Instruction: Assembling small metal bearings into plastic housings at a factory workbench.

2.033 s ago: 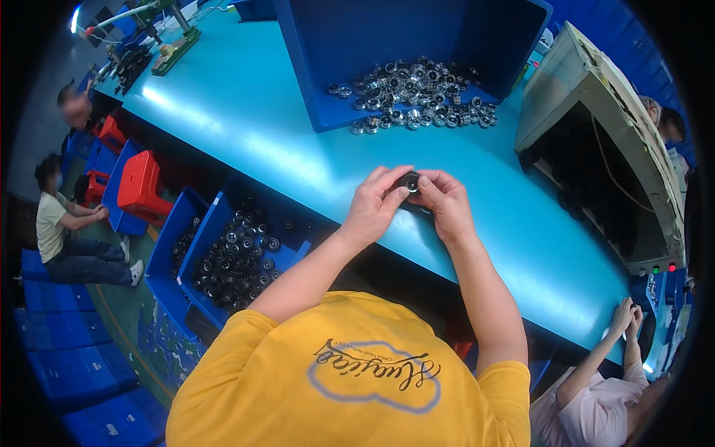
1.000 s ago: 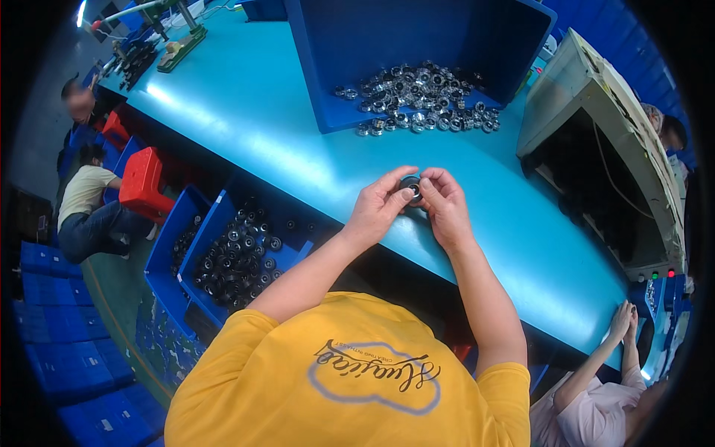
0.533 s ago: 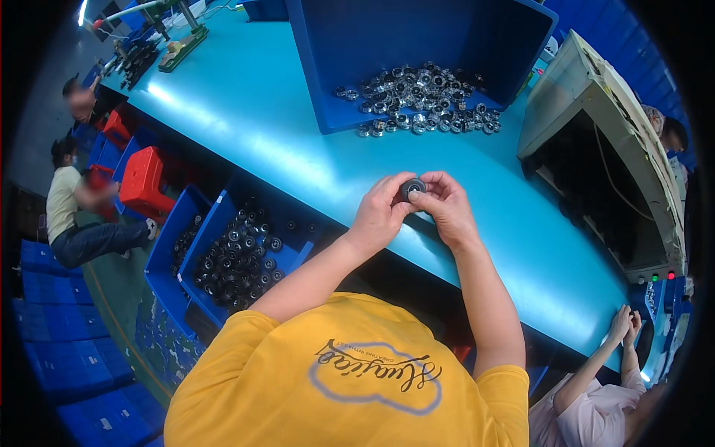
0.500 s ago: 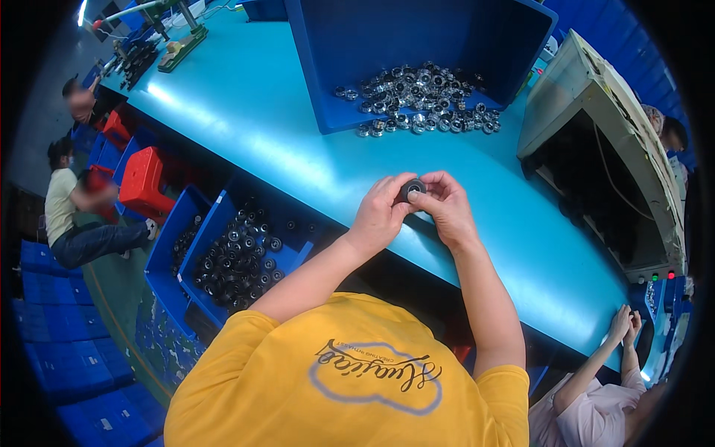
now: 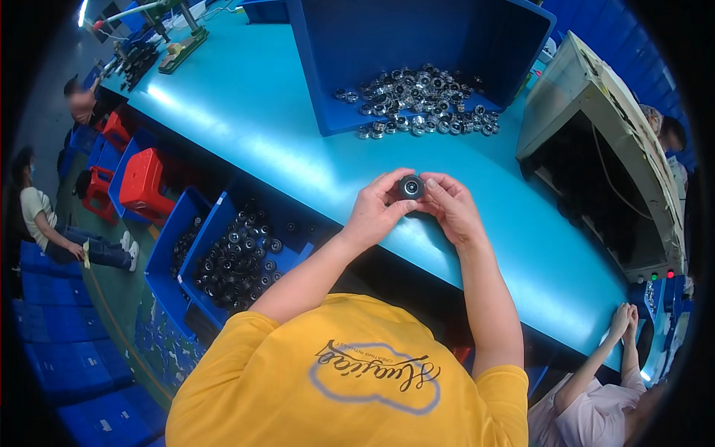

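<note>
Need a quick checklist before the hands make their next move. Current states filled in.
1. Left hand has a grip on the black wheel: ok, thumb and fingers at its left side.
2. Right hand has a grip too: ok, at the wheel's right side.
3. Wheel's ringed face visible to the camera: ok.
4. Wheel's far side sound: cannot tell, turned away from view.
5. Clear round parts all inside the blue bin: not ok, some lie on the table at its open edge.
6. Hands off the table surface: cannot tell from this angle.
</note>
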A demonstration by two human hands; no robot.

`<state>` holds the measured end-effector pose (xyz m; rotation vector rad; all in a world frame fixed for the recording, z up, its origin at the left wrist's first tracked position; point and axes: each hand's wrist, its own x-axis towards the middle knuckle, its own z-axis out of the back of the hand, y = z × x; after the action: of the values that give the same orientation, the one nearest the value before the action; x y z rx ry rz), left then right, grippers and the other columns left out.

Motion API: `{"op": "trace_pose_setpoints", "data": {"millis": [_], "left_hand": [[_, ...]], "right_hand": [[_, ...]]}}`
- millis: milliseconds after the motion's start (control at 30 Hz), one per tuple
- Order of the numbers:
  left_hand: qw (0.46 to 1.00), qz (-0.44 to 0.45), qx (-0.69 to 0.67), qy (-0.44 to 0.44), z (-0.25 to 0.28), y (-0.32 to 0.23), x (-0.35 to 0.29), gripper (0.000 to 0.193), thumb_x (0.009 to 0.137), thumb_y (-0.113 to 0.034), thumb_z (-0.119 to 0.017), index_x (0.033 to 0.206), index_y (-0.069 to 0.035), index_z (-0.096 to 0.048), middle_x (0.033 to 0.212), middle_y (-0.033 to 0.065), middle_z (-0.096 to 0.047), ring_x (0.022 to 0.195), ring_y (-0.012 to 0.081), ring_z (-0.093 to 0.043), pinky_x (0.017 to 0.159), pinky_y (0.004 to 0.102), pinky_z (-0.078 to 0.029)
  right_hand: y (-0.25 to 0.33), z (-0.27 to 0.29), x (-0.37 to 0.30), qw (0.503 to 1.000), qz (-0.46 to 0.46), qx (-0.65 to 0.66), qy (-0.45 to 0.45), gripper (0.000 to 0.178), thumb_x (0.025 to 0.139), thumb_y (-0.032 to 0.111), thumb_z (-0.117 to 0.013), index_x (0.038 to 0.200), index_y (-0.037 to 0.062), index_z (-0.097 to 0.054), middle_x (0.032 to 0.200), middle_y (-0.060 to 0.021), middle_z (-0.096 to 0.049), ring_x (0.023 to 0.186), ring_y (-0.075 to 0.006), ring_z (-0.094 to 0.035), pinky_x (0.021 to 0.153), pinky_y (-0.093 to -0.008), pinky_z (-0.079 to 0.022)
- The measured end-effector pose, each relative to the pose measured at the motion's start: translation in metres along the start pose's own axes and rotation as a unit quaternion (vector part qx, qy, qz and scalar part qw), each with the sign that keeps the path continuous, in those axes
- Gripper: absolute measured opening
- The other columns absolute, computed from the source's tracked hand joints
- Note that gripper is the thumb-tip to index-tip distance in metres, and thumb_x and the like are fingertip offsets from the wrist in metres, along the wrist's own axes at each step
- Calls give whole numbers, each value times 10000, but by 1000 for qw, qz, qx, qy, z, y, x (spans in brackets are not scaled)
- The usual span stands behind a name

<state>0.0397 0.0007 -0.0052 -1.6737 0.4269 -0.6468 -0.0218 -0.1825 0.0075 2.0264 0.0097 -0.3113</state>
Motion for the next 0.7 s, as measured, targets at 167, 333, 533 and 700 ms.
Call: {"op": "trace_pose_setpoints", "data": {"millis": [167,333,533,700], "left_hand": [[999,33,-17,-28,16,-15,-19,468,875,23,-725,1309,12,-551,1164,104,-639,1048,187,-656,913,323,-553],[958,96,232,-136,122,-25,-81,414,834,-42,-757,1217,-8,-604,1075,105,-634,990,228,-643,867,346,-535],[695,63,705,-125,245,-53,-164,357,785,-119,-795,1106,-31,-666,968,108,-628,919,277,-628,812,374,-514],[865,-22,427,-261,183,-43,-106,228,863,-78,-744,1079,-21,-693,923,106,-667,856,236,-641,775,345,-519]], "right_hand": [[11,-1,-7,994,44,-86,-45,292,980,212,-714,1174,-3,-677,1014,-88,-724,856,-159,-695,772,-289,-589],[94,45,-29,956,109,-243,-123,201,952,163,-710,1076,5,-723,903,-55,-733,805,-129,-687,717,-281,-567],[144,176,-18,758,219,-464,-402,223,888,164,-692,1079,77,-763,922,-99,-761,847,-229,-722,793,-348,-568],[154,256,57,592,224,-666,-394,343,892,215,-645,1222,143,-703,1282,-142,-655,1178,-363,-614,993,-461,-516]]}}
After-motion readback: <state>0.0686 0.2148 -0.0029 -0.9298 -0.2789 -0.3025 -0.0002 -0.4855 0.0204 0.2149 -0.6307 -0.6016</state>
